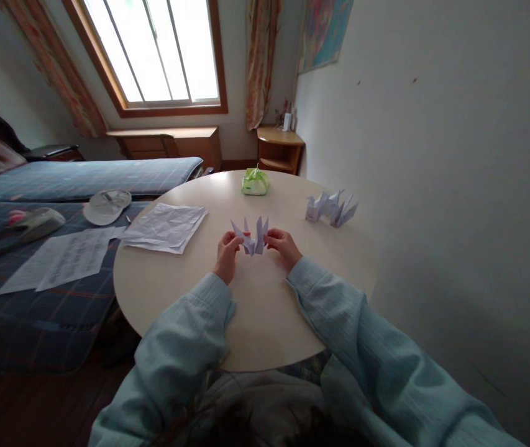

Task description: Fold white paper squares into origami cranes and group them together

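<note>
A folded pale-lilac paper figure with several upright points is held over the middle of the round beige table. My left hand pinches its left side with closed fingers. My right hand pinches its right side, fingers likewise closed. Both forearms wear light blue sleeves. Further right on the table stand finished folded paper figures of the same colour, apart from my hands.
A stack of creased white paper sheets lies at the table's left. A green-wrapped packet sits at the far edge. Left is a bed with loose sheets and a white cap. A wall is close on the right.
</note>
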`<move>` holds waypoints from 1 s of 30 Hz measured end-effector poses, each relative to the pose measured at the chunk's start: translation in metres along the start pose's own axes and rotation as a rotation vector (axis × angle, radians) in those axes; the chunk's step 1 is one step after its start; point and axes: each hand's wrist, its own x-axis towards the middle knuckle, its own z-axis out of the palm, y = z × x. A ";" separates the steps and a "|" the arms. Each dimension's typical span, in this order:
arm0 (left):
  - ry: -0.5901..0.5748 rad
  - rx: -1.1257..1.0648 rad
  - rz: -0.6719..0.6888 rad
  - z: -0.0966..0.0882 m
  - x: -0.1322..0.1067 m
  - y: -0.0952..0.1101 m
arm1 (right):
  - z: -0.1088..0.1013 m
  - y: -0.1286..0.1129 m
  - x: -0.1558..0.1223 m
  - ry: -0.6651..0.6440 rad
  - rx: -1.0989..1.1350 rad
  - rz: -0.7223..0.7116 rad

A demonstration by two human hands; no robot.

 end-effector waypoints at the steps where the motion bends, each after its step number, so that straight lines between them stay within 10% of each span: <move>1: -0.010 -0.035 0.004 0.000 0.000 0.001 | 0.000 0.000 -0.001 -0.004 0.006 0.013; 13: -0.122 -0.332 -0.169 0.000 -0.002 0.012 | -0.001 0.000 0.000 0.034 0.126 0.146; 30: -0.037 -0.222 -0.097 -0.001 0.000 0.007 | 0.000 0.001 0.000 -0.006 0.098 0.169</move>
